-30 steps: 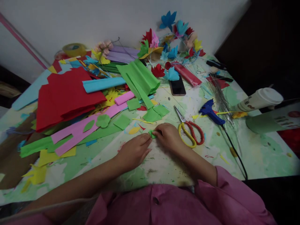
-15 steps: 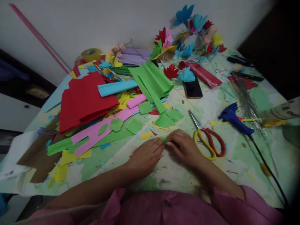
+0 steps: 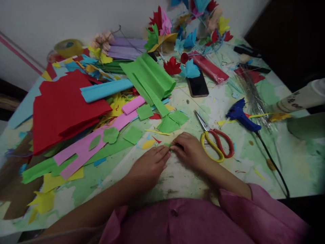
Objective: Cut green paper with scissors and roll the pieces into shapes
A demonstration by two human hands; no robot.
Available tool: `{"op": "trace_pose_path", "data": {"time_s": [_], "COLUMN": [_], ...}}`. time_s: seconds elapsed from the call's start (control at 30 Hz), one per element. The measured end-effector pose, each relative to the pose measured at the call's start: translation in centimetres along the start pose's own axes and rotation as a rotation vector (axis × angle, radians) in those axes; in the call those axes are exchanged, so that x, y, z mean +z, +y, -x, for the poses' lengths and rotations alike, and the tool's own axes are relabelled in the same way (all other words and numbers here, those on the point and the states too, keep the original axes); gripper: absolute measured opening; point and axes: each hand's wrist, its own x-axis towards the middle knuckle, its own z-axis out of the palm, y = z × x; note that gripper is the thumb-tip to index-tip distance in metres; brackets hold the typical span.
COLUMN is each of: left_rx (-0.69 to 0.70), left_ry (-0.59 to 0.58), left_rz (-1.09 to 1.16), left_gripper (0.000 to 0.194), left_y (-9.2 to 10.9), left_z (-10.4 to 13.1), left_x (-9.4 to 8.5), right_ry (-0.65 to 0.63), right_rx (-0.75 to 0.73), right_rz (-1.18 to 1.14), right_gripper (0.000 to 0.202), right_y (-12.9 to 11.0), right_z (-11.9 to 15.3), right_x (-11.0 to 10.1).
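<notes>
table fills most of the view, littered with coloured paper. biggest paper: red stack, left side. then green crepe sheet, beyond the hands, and pink strip lying slantwise left of them. left hand and right hand meet near middle of table, fingertips almost touching. blue glue gun off to the right, cord running toward near edge. scissors just beside right hand, blades pointing away, handles nearest the wrist. loose green squares just past the fingertips.

smallest: green paper piece, right between the two sets of fingertips, a corner poking out on the far side. right thumb and forefinger pinch it from the right; left fingers lie close together, tips pressed onto it from the left. neither hand nearer, both on it. it's at the fingertips, not in a palm. long axis: can't tell, fingers cover most of it. fold or roll also not visible.
</notes>
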Motion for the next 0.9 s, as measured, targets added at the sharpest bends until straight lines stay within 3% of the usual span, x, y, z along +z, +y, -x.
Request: {"op": "trace_pose_path", "data": {"time_s": [0.23,0.43,0.9], "left_rx": [-0.036,-0.067,-0.05], "left_ry": [-0.021,-0.043,-0.021], "left_rz": [-0.014,0.016,0.037], "left_gripper": [0.038,0.038,0.038], "left_y": [0.1,-0.1,0.0], "left_z": [0.1,0.1,0.2], "left_x": [-0.5,-0.5,-0.7], "right_ry": [-0.049,-0.076,-0.21], "right_rx": [0.01,-0.106,-0.168], "right_rz": [0.067,0.12,0.049], "right_gripper": [0.015,0.013,0.017], "right_y": [-0.5,-0.4,-0.2], "right_z": [-0.5,-0.8,-0.1], "right_x": [-0.1,0.0,-2.4]}}
